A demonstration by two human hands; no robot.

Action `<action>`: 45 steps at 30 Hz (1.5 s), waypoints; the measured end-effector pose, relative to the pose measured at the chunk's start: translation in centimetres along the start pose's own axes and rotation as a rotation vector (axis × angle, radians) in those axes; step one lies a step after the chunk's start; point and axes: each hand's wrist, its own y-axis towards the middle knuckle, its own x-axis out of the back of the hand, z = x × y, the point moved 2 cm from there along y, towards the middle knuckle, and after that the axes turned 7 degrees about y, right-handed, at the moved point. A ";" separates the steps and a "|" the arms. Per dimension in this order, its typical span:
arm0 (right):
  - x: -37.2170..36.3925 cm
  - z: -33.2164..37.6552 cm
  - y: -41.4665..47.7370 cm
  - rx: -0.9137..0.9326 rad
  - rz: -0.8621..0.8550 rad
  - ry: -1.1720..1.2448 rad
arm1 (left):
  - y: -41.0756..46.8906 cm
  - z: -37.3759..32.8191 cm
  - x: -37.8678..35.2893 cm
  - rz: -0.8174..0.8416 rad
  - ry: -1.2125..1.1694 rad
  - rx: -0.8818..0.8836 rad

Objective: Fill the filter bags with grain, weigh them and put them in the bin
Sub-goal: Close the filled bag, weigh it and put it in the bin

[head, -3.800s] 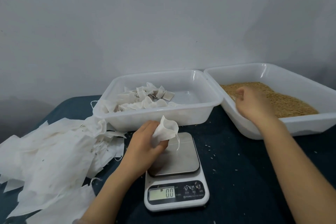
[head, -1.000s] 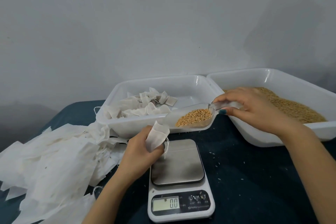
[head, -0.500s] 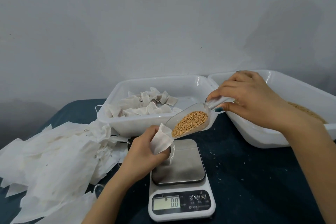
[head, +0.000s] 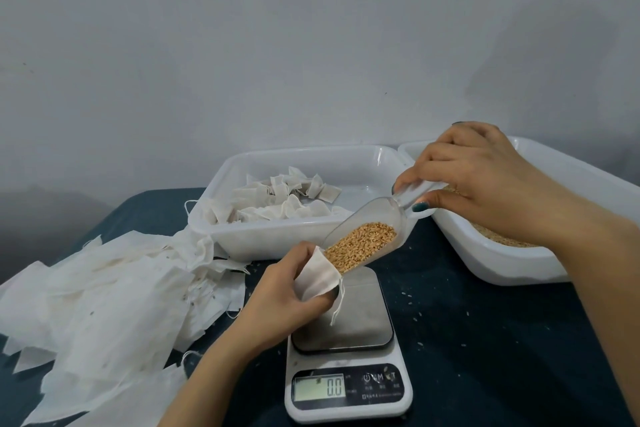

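Note:
My left hand [head: 277, 298] grips a small white filter bag [head: 316, 277] with its mouth held open, just above the steel plate of the kitchen scale [head: 346, 350], whose display reads 0.0. My right hand [head: 474, 180] holds the handle of a clear plastic scoop [head: 367, 236] tilted down to the left. The scoop's lip sits in the bag's mouth and golden grain [head: 360, 246] slides toward it. A drawstring hangs from the bag over the scale.
A white bin [head: 346, 229] behind the scale holds several filled bags at its left. The white grain tub [head: 512, 260] stands at the right. Loose empty filter bags [head: 104, 295] are heaped on the dark cloth at the left. Stray grains dot the cloth.
My right hand lifted the scoop out of the grain tub, carried it left and tipped it steeper until its lip entered the bag. My left hand kept the bag over the scale.

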 end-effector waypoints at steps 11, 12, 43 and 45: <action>0.6 0.3 0.3 0.052 -0.019 -0.080 | -0.2 -0.9 -0.3 0.027 -0.077 0.028; 0.7 0.4 0.4 0.055 -0.030 -0.086 | -0.2 -0.9 -0.3 0.025 -0.079 0.028; -6.5 0.3 -4.4 -0.381 -0.283 0.570 | -0.2 -1.3 1.0 -0.155 -0.346 -0.001; -6.9 0.6 -4.6 -0.453 -0.350 0.594 | 0.0 -1.3 1.0 -0.166 -0.376 0.003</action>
